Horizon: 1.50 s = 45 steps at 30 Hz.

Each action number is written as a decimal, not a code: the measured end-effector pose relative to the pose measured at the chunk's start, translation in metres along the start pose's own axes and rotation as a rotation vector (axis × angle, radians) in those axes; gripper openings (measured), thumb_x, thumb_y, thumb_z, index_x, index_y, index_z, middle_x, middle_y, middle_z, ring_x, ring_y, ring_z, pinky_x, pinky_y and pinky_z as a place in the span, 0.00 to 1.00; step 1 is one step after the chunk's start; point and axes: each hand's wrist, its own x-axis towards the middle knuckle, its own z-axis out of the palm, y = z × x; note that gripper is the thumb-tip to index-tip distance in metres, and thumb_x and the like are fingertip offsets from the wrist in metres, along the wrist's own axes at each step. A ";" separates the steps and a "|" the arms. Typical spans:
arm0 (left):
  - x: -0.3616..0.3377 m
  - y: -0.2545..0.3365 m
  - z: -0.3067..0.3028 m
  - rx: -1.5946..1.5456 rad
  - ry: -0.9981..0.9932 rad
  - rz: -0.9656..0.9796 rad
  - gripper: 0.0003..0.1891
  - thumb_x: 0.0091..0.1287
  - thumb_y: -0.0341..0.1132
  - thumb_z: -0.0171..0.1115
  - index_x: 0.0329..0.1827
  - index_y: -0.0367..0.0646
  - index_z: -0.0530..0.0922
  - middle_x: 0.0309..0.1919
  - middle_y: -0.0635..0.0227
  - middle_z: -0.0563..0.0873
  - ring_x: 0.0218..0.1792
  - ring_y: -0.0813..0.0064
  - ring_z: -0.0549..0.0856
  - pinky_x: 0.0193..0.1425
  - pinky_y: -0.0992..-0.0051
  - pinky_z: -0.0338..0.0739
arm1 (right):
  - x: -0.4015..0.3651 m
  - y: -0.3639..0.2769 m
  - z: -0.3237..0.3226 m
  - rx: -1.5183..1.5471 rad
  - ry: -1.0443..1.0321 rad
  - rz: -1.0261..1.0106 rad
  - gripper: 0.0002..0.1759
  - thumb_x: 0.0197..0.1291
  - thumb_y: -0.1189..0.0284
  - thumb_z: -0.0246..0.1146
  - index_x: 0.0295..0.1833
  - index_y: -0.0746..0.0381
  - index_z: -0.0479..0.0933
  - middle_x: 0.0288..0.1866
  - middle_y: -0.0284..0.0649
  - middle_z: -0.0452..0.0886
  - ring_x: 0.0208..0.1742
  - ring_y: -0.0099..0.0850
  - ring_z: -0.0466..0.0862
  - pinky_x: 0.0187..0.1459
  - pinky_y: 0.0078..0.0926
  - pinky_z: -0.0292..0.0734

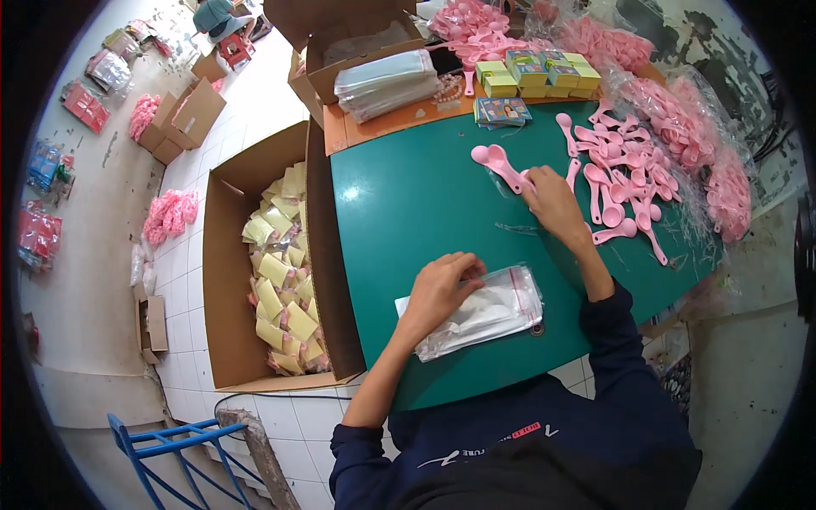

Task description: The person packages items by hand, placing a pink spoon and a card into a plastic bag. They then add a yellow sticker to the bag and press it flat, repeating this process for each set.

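Observation:
On the green table [399, 212], my left hand [444, 289] rests on a stack of clear plastic bags [501, 310], its fingers curled over the top; whether they pinch a bag is hidden. My right hand [554, 202] is closed on the handle end of pink spoons [500, 161], whose bowls point to the upper left. A loose pile of pink spoons [625, 166] lies right of my right hand. Beyond it, small stacks of yellow card packs [531, 75] stand at the far edge, with colourful cards [501, 112] in front.
An open carton [223, 297] of packed yellow-card bags stands left of the table. Clear bag stacks [387, 83] lie by another box [353, 38] at the back. Bagged pink spoons [671, 115] line the right edge. A blue metal frame [183, 442] is at lower left; a person [223, 19] is far back.

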 end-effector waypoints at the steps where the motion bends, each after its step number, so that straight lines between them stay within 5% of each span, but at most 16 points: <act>1: 0.000 0.000 -0.002 -0.046 -0.003 -0.033 0.09 0.54 0.30 0.68 0.35 0.39 0.78 0.30 0.62 0.84 0.32 0.65 0.84 0.38 0.71 0.77 | 0.002 -0.003 -0.008 0.091 0.018 0.028 0.10 0.62 0.69 0.54 0.39 0.66 0.75 0.36 0.48 0.76 0.38 0.46 0.77 0.39 0.43 0.71; 3: -0.002 -0.002 -0.004 -0.059 0.026 -0.022 0.08 0.55 0.31 0.67 0.36 0.40 0.79 0.31 0.63 0.86 0.33 0.65 0.86 0.39 0.71 0.78 | 0.003 -0.003 -0.013 0.167 0.101 0.022 0.10 0.65 0.72 0.54 0.42 0.67 0.77 0.36 0.48 0.77 0.34 0.41 0.79 0.37 0.33 0.73; 9: -0.004 0.000 -0.010 0.063 0.023 -0.019 0.05 0.56 0.30 0.66 0.35 0.41 0.82 0.34 0.66 0.87 0.35 0.66 0.86 0.41 0.71 0.79 | 0.007 -0.025 -0.033 0.480 0.156 0.138 0.07 0.61 0.73 0.59 0.40 0.67 0.77 0.32 0.42 0.79 0.29 0.26 0.78 0.33 0.22 0.72; 13: -0.003 -0.007 -0.002 -0.017 0.143 0.112 0.05 0.59 0.32 0.65 0.35 0.41 0.82 0.39 0.66 0.86 0.31 0.66 0.85 0.39 0.71 0.79 | 0.005 -0.015 -0.048 0.875 -0.107 0.166 0.06 0.59 0.74 0.62 0.33 0.66 0.78 0.26 0.31 0.78 0.26 0.15 0.74 0.27 0.13 0.67; 17: -0.002 0.001 -0.008 -0.138 0.105 0.007 0.06 0.61 0.31 0.63 0.37 0.37 0.82 0.42 0.62 0.85 0.37 0.69 0.85 0.43 0.73 0.79 | -0.007 -0.015 -0.072 0.721 -0.615 0.116 0.07 0.56 0.73 0.64 0.32 0.66 0.77 0.23 0.32 0.78 0.22 0.17 0.72 0.25 0.16 0.65; 21: -0.007 -0.003 -0.011 -0.512 0.078 -0.113 0.06 0.65 0.29 0.60 0.39 0.34 0.76 0.38 0.60 0.86 0.38 0.73 0.86 0.42 0.74 0.81 | -0.016 -0.021 -0.067 0.366 -0.485 0.043 0.07 0.53 0.75 0.64 0.32 0.68 0.77 0.22 0.35 0.76 0.22 0.19 0.72 0.26 0.19 0.65; 24: -0.009 -0.004 -0.021 -0.814 0.008 -0.224 0.09 0.66 0.28 0.59 0.44 0.36 0.71 0.36 0.56 0.86 0.40 0.74 0.86 0.43 0.76 0.81 | -0.019 -0.028 -0.071 0.452 -0.408 0.030 0.06 0.56 0.75 0.63 0.35 0.67 0.77 0.24 0.35 0.77 0.24 0.18 0.73 0.27 0.18 0.66; 30: -0.006 -0.002 -0.023 -0.937 0.063 -0.323 0.14 0.62 0.26 0.63 0.49 0.36 0.71 0.35 0.57 0.86 0.39 0.77 0.85 0.42 0.80 0.80 | -0.027 -0.050 -0.063 0.895 0.121 0.168 0.08 0.61 0.75 0.61 0.45 0.65 0.75 0.31 0.32 0.78 0.27 0.15 0.73 0.30 0.13 0.69; 45: 0.005 -0.002 -0.030 -0.849 0.152 -0.311 0.15 0.65 0.27 0.60 0.53 0.35 0.73 0.39 0.61 0.86 0.39 0.79 0.84 0.45 0.80 0.79 | -0.003 -0.083 -0.070 0.669 0.196 0.050 0.06 0.60 0.77 0.62 0.41 0.66 0.73 0.30 0.34 0.80 0.30 0.18 0.80 0.31 0.14 0.75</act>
